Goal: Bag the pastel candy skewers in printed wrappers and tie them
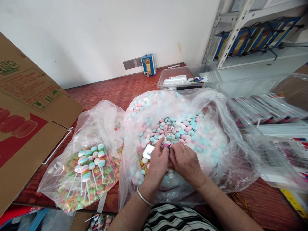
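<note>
My left hand [159, 158], with a bangle at its wrist, and my right hand [186, 162] meet over an open clear plastic bag [216, 109]. Their fingers pinch together around a small pink, red and blue piece [166, 145], mostly hidden by the fingertips. Pink, white and pale blue candies [186, 128] fill the bag around them. Just beyond my fingertips a small clear container [170, 132] with layered contents rests on the candies. Beside my left hand lies a small white card or packet [148, 151], with some ring-shaped candies [144, 168] below it.
Left, several striped candy lollipops [91, 158] lie on a bag of colourful ring candies [72, 199]. A cardboard box [31, 106] stands farther left. A clear tray [190, 84] is behind, near a blue device [149, 64]. Clear bins [269, 83] and shelving [231, 41] stand right.
</note>
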Motion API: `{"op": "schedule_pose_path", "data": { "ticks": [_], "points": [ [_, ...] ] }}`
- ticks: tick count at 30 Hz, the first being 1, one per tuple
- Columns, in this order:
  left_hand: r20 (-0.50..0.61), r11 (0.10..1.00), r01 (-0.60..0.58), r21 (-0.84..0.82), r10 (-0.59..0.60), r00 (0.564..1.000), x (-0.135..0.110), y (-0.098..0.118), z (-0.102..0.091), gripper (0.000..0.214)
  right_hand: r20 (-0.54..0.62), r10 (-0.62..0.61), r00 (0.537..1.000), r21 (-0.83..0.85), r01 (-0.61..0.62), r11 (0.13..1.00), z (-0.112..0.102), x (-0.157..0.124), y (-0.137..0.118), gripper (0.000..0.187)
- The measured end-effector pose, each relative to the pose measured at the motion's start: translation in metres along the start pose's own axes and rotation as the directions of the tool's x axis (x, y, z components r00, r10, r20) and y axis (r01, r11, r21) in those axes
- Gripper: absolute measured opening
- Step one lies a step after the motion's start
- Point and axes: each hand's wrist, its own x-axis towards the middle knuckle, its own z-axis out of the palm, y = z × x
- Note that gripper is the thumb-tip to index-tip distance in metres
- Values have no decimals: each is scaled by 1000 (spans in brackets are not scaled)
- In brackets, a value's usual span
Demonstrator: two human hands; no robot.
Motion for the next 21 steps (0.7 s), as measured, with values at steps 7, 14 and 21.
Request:
{"op": "schedule_pose_path", "data": {
  "ticks": [7, 14, 21],
  "points": [
    [264, 796, 334, -505, -226, 938, -2, 32, -5, 47, 18, 10, 1000, 144, -13, 989, -7, -2, 6, 19],
    [219, 667, 336, -665, -256, 942, 14, 44, 6, 19, 77, 19, 997, 432, -50, 900, -35, -5, -7, 11],
    [-23, 748, -21, -664, 8, 1000, 8, 45, 16, 23, 593, 302, 747, 580, -656, 483, -44, -35, -32, 31]
  ]
}}
